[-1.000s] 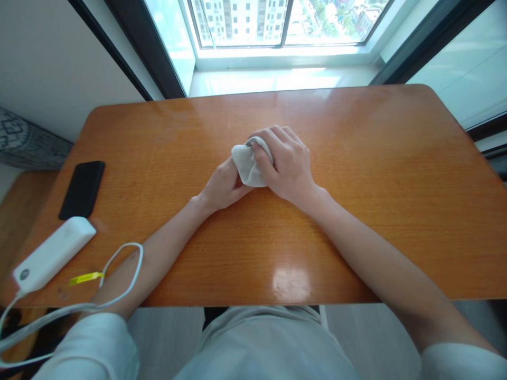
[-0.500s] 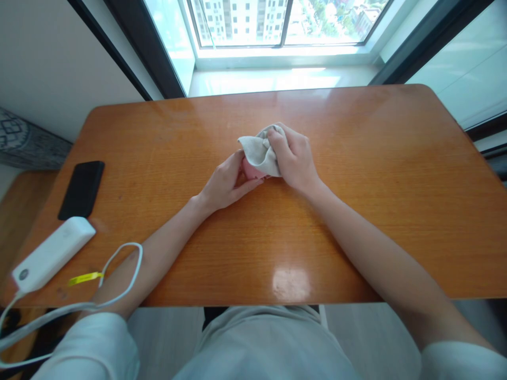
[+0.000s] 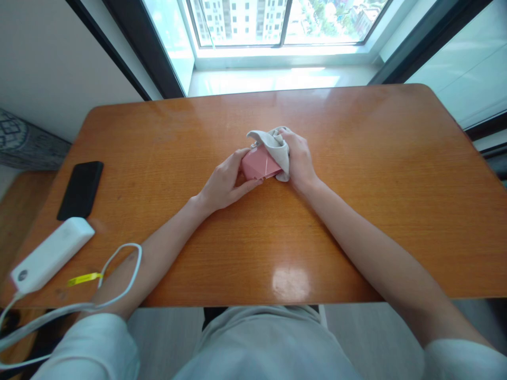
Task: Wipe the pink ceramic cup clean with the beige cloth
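A small pink object (image 3: 259, 162) with flat, angled faces, perhaps a case or box, is held just over the middle of the table. My left hand (image 3: 229, 179) grips its left end, thumb along the near side and fingers on the far side. Bunched in my right hand (image 3: 300, 158) is a pale grey cloth (image 3: 277, 146), pressed against the right end and far edge of the pink object. The cloth hides that end, and some of my right fingers are out of sight behind it.
On the left of the wooden table (image 3: 376, 211) lie a black phone (image 3: 80, 190) and a white power strip (image 3: 53, 255). A white cable (image 3: 137, 269) with a yellow tag (image 3: 84, 278) loops over my left forearm. A window (image 3: 285, 24) stands beyond the far edge.
My right hand has slid the cloth to the right, uncovering most of the pink object's top. My left hand stays almost where it was.
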The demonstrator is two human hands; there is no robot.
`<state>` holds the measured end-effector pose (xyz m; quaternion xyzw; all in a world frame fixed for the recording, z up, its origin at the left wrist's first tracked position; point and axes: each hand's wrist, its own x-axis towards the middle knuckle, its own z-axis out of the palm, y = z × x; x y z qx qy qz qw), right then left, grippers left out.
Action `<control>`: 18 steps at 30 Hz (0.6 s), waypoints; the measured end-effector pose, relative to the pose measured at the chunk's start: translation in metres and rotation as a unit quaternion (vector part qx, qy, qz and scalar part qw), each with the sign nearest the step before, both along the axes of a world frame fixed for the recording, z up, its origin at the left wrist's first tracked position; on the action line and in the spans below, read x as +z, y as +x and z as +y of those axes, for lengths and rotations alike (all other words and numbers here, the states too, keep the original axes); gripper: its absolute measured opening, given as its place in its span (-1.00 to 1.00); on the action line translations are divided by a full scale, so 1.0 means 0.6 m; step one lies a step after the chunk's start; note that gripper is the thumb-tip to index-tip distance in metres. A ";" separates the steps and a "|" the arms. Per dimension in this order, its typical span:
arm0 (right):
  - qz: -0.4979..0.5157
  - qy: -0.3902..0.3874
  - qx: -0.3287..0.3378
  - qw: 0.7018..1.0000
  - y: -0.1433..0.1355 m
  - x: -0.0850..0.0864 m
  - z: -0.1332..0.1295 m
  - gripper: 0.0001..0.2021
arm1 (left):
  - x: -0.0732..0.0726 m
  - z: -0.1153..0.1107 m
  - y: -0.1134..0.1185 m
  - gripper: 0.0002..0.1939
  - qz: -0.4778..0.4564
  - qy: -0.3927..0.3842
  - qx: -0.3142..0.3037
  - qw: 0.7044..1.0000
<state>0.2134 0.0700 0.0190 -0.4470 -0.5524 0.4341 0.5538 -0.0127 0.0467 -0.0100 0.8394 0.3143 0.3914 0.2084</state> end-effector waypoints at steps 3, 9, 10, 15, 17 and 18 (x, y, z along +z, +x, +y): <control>0.035 -0.009 0.006 0.999 0.001 -0.011 0.003 -0.39 | 0.001 0.000 0.000 -0.31 0.004 0.000 -0.001 1.000; 0.047 -0.018 -0.001 0.999 -0.003 -0.024 0.005 -0.37 | 0.000 0.000 -0.004 -0.30 0.003 0.007 -0.012 1.000; 0.037 -0.015 -0.007 0.999 -0.004 -0.021 0.003 -0.37 | -0.001 0.001 -0.006 -0.29 0.005 0.004 -0.014 1.000; -0.045 0.013 -0.028 0.999 -0.006 0.009 -0.011 -0.41 | -0.007 0.003 -0.011 -0.27 0.023 -0.028 -0.029 0.999; -0.096 0.038 -0.036 0.994 -0.004 0.025 -0.017 -0.44 | -0.008 0.003 -0.010 -0.26 0.027 -0.041 -0.037 0.998; -0.126 0.052 -0.040 0.990 -0.003 0.033 -0.020 -0.45 | -0.008 0.003 -0.008 -0.25 0.031 -0.049 -0.038 0.998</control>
